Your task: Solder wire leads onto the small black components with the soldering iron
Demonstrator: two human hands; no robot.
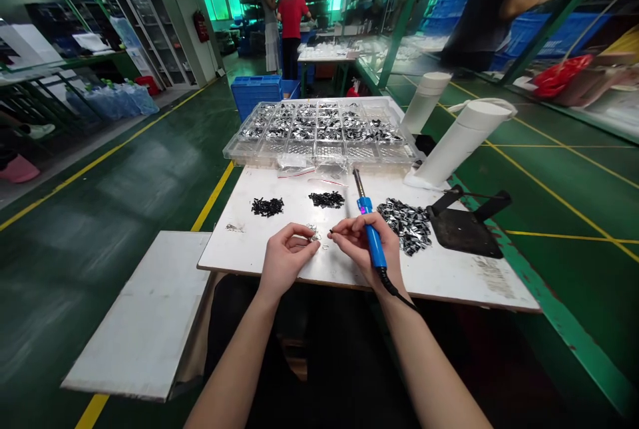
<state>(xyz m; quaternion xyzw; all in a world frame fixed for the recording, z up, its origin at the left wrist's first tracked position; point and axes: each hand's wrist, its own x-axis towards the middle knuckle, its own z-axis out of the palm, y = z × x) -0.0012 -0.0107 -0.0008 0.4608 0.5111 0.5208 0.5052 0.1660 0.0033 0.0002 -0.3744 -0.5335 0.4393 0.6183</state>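
Note:
My left hand is closed in a pinch, its fingertips at a few tiny shiny rings on the white tabletop; the exact piece between them is too small to name. My right hand holds a blue soldering iron across its palm, tip pointing away and up. Its thumb and forefinger also pinch a tiny black piece. Beyond the hands lie two piles of small black parts, one on the left and one in the middle. To the right spreads a pile of shiny black-and-silver pieces.
A clear compartment tray filled with shiny parts stands at the back, with plastic bags before it. White tubes and a black metal stand are on the right. A lower white board sits left. People stand farther off.

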